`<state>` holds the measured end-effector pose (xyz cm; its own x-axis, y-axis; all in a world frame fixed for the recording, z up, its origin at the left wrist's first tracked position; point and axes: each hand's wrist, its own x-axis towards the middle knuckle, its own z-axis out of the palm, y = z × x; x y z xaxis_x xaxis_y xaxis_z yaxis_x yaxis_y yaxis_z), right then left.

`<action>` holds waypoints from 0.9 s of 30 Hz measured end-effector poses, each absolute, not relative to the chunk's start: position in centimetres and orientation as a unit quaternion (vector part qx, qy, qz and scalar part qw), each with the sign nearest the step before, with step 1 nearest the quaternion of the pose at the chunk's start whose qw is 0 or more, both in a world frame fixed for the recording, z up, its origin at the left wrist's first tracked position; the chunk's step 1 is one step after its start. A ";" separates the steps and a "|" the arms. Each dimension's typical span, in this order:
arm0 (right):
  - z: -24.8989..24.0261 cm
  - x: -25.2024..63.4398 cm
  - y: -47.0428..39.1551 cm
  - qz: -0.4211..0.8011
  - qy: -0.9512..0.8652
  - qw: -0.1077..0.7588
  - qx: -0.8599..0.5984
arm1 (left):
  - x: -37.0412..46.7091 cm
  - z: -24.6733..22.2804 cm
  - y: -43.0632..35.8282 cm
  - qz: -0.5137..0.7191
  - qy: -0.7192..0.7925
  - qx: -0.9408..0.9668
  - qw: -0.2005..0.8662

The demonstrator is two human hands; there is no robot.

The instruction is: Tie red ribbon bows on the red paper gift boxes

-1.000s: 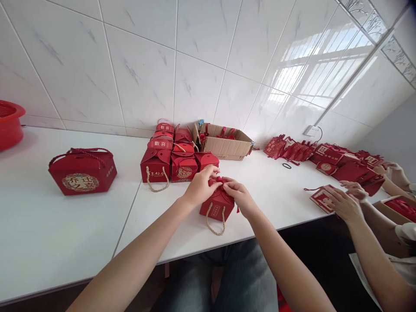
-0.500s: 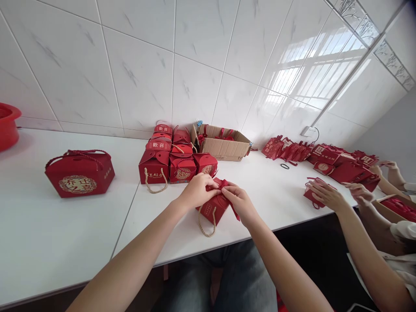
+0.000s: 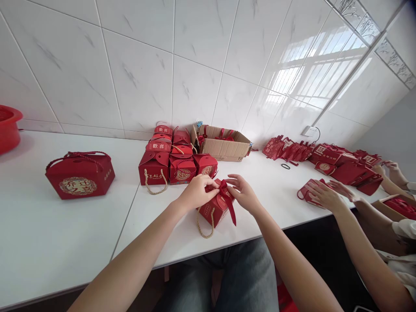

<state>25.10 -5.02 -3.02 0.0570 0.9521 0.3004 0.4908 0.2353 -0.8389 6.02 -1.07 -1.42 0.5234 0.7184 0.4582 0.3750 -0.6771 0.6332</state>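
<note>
A small red gift box (image 3: 210,211) with gold print stands on the white table (image 3: 182,240) in front of me. A red ribbon (image 3: 231,209) is tied in a bow on its top, one tail hanging down the side. My left hand (image 3: 196,190) pinches the bow from the left, thumb and fingers closed on it. My right hand (image 3: 244,195) is just right of the bow with its fingers apart; whether the thumb touches the ribbon I cannot tell. A beige rope handle (image 3: 204,235) droops from the box's near side.
Several red boxes (image 3: 154,167) are grouped behind my left hand, beside a cardboard carton (image 3: 224,149) of red ribbons. Another red box (image 3: 81,177) stands at the left, near a red basin (image 3: 9,130). At right, a co-worker's hands (image 3: 320,195) handle a box before piled red packaging (image 3: 347,167).
My right hand has loosened from the ribbon and moved slightly right, its fingers spreading. The ribbon tail now hangs freely over the box. The co-worker's hands and box shifted left.
</note>
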 end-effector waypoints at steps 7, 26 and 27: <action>-0.5 26.0 -6.8 0.074 -0.730 0.365 -0.573 | 6.2 -1.8 -1.0 0.372 0.323 0.840 0.227; -0.1 26.8 -1.3 0.353 -0.810 0.304 -0.357 | 6.0 -1.8 -1.3 0.365 0.323 0.846 0.219; -0.5 26.8 -1.3 0.355 -0.805 0.318 -0.353 | 6.0 -1.7 -1.4 0.362 0.326 0.847 0.212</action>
<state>26.84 -1.27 -0.54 -0.5489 0.7938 0.2620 0.3417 0.4991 -0.7964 6.02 -1.39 -1.75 0.5256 0.7061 0.4745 0.3988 -0.6972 0.5957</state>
